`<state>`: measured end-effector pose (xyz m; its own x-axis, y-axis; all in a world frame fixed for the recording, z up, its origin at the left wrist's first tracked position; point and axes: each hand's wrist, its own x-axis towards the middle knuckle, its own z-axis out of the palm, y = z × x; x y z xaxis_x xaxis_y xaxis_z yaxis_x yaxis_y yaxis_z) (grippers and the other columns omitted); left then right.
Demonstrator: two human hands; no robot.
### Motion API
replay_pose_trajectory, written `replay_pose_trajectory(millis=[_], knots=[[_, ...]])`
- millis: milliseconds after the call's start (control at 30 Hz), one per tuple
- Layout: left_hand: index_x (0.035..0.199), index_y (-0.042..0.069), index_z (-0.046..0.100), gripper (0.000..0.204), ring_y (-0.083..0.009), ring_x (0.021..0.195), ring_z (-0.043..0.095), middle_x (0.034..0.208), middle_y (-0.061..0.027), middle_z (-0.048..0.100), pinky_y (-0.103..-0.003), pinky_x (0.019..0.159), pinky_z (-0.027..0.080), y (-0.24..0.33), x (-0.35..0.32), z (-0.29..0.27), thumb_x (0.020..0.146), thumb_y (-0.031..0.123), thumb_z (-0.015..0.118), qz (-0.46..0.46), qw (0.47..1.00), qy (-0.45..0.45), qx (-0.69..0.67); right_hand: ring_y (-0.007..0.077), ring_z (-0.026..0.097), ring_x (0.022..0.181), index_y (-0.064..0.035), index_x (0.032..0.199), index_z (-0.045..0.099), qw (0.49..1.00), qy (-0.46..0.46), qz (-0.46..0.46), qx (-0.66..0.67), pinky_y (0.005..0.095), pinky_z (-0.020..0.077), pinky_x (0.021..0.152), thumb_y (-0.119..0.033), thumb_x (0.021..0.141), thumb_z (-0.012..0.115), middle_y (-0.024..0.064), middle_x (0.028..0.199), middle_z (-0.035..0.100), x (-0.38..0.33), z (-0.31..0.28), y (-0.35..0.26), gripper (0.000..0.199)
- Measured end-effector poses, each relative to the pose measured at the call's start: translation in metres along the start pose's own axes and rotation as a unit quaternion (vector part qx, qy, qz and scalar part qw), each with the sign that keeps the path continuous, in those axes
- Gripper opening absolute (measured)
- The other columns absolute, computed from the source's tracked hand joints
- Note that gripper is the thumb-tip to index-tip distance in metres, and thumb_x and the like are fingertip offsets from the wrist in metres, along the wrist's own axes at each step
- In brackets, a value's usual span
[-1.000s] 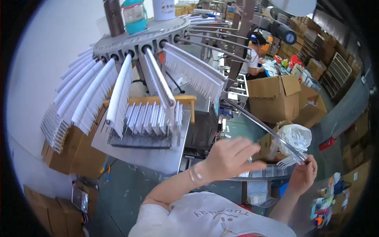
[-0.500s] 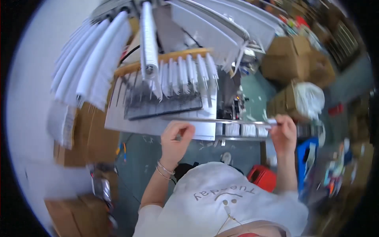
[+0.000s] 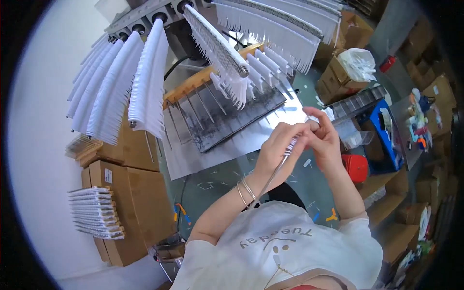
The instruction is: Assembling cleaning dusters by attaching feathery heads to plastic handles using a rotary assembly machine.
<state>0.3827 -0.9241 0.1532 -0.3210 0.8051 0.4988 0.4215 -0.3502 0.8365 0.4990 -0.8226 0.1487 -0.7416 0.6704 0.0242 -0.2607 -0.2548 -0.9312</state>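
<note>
My left hand (image 3: 282,150) is closed around a thin metal rod (image 3: 273,177), which slants down toward my shirt. Small white pieces (image 3: 290,146) are threaded near the rod's upper end. My right hand (image 3: 323,141) meets the left at that end, fingers pinched together; what lies between them is too covered to make out. Beyond my hands, a wooden bar (image 3: 191,87) carries metal pins, bare at the left and stacked with white pieces at the right. A dark slab (image 3: 237,121) lies beneath them on a pale sheet (image 3: 181,162).
Above the slab, a metal rack (image 3: 147,15) holds several rods packed with thin white pieces (image 3: 147,77). Cardboard boxes (image 3: 145,193) stand at the left, with pin bars (image 3: 96,212) against them. To the right are a sectioned tray (image 3: 355,103), a blue bin (image 3: 384,140) and a red container (image 3: 355,167).
My hands, apart before with the rod stretched across, have come together at the right. The rod now slants toward my body. The view has shifted, showing the table turned and farther left.
</note>
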Motion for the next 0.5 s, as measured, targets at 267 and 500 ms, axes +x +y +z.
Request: replay_pose_trajectory(millis=[267,500], knots=[[0.099,0.001,0.059,0.010,-0.0254,0.073,0.056,0.084,-0.0118,0.055,-0.032,0.068,0.045,-0.025,0.007,-0.017,0.091,0.008,0.055,0.017,0.943,0.259,0.208,0.0207,0.050,0.071,-0.0070,0.091,0.065,0.586,-0.166,-0.551,-0.570,0.0388,0.0386,0.067,-0.030,0.074,0.071,0.0015,0.072,0.048,-0.108,0.061,0.010,0.029],[0.111,0.006,0.055,0.030,-0.0253,0.071,0.057,0.087,-0.0129,0.053,-0.034,0.064,0.047,-0.020,-0.011,-0.011,0.084,0.009,0.066,-0.013,0.938,0.249,0.240,0.0255,0.054,0.074,-0.0042,0.085,0.059,0.725,-0.100,-0.433,-0.526,0.0407,0.0408,0.070,-0.028,0.089,0.059,0.0111,0.080,0.055,-0.123,0.020,0.011,0.024]])
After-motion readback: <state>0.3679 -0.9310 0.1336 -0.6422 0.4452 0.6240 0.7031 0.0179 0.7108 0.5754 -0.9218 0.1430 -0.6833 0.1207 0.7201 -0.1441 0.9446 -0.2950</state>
